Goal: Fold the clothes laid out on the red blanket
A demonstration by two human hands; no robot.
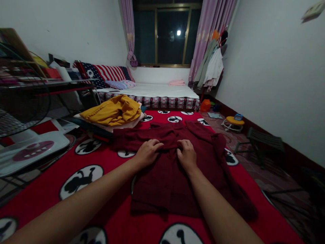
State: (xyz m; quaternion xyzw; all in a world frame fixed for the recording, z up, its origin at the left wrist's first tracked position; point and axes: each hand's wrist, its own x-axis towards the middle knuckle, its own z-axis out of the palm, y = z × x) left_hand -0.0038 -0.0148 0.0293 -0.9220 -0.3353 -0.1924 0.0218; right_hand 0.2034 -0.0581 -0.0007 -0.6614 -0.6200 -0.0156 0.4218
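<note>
A dark red checked shirt (165,179) lies spread on a red bedcover with black-and-white round prints (83,176). Both my hands rest on its middle, close together. My left hand (148,152) has its fingers curled into the cloth near the shirt's front. My right hand (186,154) is beside it, fingers bent and pinching the same cloth. One sleeve stretches out to the left, and the other side drapes off to the right.
A yellow garment (113,110) lies on a pile of folded clothes at the back left. A second bed (157,91) stands under the window. A fan (22,98) and cluttered shelf stand left; a small stool (232,122) and folding chair (264,140) right.
</note>
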